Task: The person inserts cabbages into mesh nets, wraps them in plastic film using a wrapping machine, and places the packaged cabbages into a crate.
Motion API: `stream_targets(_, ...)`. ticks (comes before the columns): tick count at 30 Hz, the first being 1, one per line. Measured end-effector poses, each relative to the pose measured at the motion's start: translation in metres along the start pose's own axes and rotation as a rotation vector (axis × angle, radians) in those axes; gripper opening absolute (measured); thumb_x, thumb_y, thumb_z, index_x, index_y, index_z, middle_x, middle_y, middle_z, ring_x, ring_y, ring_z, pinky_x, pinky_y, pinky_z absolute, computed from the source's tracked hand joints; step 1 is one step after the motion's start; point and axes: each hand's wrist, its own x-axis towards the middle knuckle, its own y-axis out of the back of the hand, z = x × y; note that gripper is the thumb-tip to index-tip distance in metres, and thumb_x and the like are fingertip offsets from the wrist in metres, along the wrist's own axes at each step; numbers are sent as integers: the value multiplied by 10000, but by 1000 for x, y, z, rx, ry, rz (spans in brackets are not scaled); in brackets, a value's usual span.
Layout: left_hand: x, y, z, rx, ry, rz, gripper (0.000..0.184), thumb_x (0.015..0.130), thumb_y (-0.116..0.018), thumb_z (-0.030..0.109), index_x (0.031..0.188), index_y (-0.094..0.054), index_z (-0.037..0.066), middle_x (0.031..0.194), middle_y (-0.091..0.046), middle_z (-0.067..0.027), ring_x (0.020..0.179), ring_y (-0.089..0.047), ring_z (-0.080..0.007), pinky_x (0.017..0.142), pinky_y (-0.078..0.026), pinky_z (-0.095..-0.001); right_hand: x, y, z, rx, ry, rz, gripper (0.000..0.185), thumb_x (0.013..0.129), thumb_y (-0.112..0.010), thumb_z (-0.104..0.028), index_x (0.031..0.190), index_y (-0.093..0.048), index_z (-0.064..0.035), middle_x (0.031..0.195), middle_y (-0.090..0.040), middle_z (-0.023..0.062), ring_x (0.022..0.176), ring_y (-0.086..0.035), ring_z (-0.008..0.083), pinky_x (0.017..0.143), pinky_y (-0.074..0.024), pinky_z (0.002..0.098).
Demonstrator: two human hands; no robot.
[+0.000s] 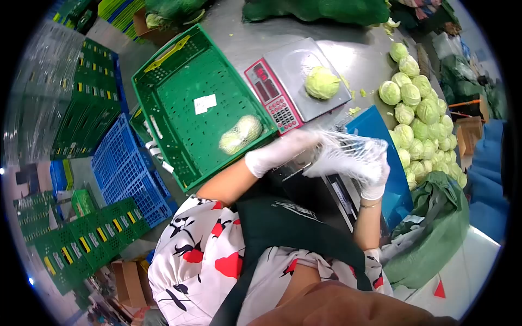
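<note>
Here's the white-gloved left hand (285,150), gripping one end of a stretched white mesh net (350,149). The white-gloved right hand (375,182) sits at the other end, mesh across its fingers; how far those close, I cannot tell. Beyond them, one round pale-green cabbage (322,82) rests on a silver-topped scale with a red panel (304,51). To the left, netted cabbages (241,135) lie inside a green plastic crate (179,122); to the right, loose cabbages (427,111) pile up on the grey metal table (231,46).
</note>
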Motion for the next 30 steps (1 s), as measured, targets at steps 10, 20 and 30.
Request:
stream_targets(10,108,106,-35,459,-221,918,400,933,-636,243,1208,-651,-48,1084,-727,-127,942,-671,-137,826,-527,-259,193,21,47,-1384,367,551,284,921,-535,-243,983,-651,8,893,-692,223,877,-671,368,790,-503,415)
stream_targets(20,152,140,-65,-544,-74,380,393,1002,-479,170,1344,-510,-19,1314,-590,-155,1168,-596,-234,1038,-469,-342,202,0,48,-1054,403,257,327,992,-518,-153,1202,-623,74,1114,-704,167,1027,-652,230,913,-497,324)
stream_targets(30,127,-30,-32,-281,-20,-4,428,958,-509,226,1323,-527,3,1287,-607,-167,1168,-606,-256,1013,-501,-404,68,76,-42,-455,110,541,510,954,-623,-334,1321,-557,14,1262,-601,122,1159,-584,223,922,-510,350)
